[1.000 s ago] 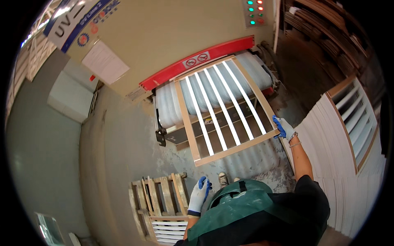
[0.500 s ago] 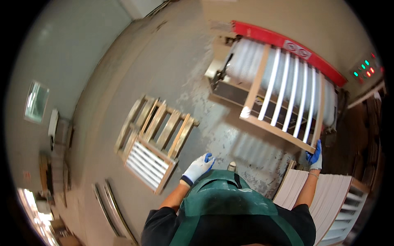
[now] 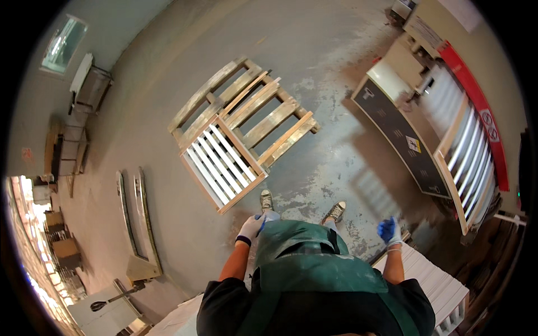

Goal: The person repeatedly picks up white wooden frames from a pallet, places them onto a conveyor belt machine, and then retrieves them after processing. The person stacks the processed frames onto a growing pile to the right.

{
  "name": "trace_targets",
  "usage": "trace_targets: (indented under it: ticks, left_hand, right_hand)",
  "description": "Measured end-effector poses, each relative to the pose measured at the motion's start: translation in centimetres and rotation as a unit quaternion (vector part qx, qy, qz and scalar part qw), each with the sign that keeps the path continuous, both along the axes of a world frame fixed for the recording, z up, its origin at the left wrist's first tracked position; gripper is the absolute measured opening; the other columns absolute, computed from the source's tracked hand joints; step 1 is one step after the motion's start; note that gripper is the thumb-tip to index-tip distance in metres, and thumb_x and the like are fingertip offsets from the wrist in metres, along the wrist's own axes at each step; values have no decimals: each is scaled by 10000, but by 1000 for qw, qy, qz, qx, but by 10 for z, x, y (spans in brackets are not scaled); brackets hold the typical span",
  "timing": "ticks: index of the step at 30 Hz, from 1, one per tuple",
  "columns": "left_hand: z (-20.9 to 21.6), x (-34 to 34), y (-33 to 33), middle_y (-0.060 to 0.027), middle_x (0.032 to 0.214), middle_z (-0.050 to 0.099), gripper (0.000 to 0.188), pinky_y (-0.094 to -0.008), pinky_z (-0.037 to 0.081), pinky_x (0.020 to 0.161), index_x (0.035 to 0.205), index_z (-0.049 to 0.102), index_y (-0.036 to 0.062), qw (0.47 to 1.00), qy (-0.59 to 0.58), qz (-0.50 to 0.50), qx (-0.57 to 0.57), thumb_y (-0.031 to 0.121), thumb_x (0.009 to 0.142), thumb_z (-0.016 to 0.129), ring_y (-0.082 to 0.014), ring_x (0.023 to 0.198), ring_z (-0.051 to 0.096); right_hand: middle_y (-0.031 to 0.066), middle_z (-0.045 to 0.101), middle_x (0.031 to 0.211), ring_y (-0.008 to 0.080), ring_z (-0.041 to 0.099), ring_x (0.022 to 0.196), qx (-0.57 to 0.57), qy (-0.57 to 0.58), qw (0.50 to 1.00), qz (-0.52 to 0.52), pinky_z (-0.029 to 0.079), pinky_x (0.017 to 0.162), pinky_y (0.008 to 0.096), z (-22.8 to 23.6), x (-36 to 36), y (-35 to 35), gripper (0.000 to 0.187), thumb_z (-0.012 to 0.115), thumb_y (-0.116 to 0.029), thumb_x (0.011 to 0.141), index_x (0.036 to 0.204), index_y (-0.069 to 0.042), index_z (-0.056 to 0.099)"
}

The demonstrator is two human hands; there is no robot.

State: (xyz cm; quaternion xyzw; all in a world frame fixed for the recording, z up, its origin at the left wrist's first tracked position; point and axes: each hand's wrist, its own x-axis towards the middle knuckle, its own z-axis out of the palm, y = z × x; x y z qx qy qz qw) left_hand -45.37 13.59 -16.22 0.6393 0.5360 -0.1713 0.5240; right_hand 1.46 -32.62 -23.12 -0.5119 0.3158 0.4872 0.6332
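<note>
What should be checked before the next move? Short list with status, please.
1. Right hand off the frame on the conveyor: ok, gloved and apart from it.
2. Left hand gloved: ok, it is beside the green apron.
3. Left hand free: cannot tell, no object shows, but the inside of the hand is hidden.
4. Frame on the conveyor fully past the red bar: not ok, its near rail and slats show on this side.
5. Frame on the pallet fully supported: cannot tell, it hides the pallet edge below.
6. Left shoe well away from that frame: not ok, it looks close to the near corner.
</note>
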Motion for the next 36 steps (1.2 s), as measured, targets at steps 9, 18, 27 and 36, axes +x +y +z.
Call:
trace_targets:
  ticks: [9,18,27,36]
  left_hand:
    - [-189,-197,119,-275,1093,693,523,-455,497,959,1063,700,-11,962,116,245,-9,476,966,534,-412,1112,640]
    - [-330,-275,171,-295,1383,542,707,-446,426,1095,1416,465,-7,944,195,267,-4,533,968,556,-426,1294,523]
    - [-403,-307,191,-296,1360,544,641,-424,434,1066,1338,516,-54,934,142,329,8,445,951,624,-415,1296,513]
    - [-316,-298,200,-99,919,715,411,-320,507,770,1071,685,-26,889,82,451,-2,337,892,758,-182,819,654]
  right_hand:
    - [129,724,929,214,710,721,-151,-108,837,515,570,623,353,-83,-190,375,381,745,-317,897,1100,-2,675]
    - [211,600,1346,337,576,1271,-258,-383,457,760,476,1044,433,-350,-322,658,983,870,-455,707,1477,-51,412]
    - [205,715,1045,364,695,1022,-271,-426,419,754,552,907,439,-403,-348,673,528,803,-293,722,1109,-3,593]
    - [234,705,1068,401,671,1046,-146,-389,561,716,530,929,447,-298,-316,676,651,820,-303,664,1185,8,583]
